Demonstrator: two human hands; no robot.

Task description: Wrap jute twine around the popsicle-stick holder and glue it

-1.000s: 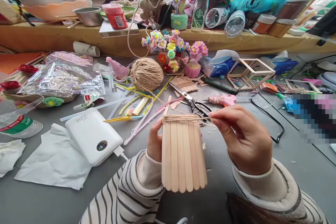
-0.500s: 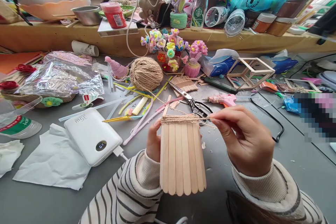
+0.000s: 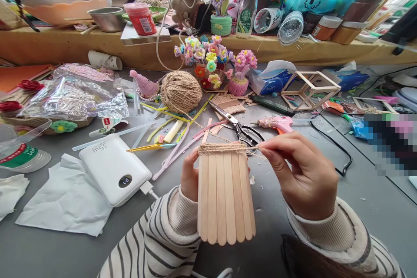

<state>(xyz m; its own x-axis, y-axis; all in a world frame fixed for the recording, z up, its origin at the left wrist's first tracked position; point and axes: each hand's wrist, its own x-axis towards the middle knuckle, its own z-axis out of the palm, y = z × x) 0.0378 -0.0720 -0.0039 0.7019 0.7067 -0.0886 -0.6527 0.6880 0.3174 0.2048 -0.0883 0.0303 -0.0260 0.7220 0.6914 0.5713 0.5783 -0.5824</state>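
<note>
My left hand (image 3: pixel 190 176) grips a cup-like holder of wooden craft sticks (image 3: pixel 226 200) from its left side and from behind, where most fingers are hidden. Several turns of jute twine (image 3: pixel 221 148) wrap the holder's upper end. At its right, my right hand (image 3: pixel 301 173) pinches the twine between thumb and forefinger and holds it taut. From the ball of twine (image 3: pixel 181 91) behind, a strand runs down to the holder. Black-handled scissors (image 3: pixel 239 127) lie just beyond the holder, blades pointing up and left.
A pink glue gun (image 3: pixel 275 123) lies right of the scissors. On the left are a white power bank (image 3: pixel 114 169) with a cable and a crumpled tissue (image 3: pixel 65 200). Pipe-cleaner flowers (image 3: pixel 208 54) and a wooden stick frame (image 3: pixel 311 91) stand farther back.
The hands and holder are nearly still. The holder has turned very slightly, and the right hand still keeps the twine stretched to the right.
</note>
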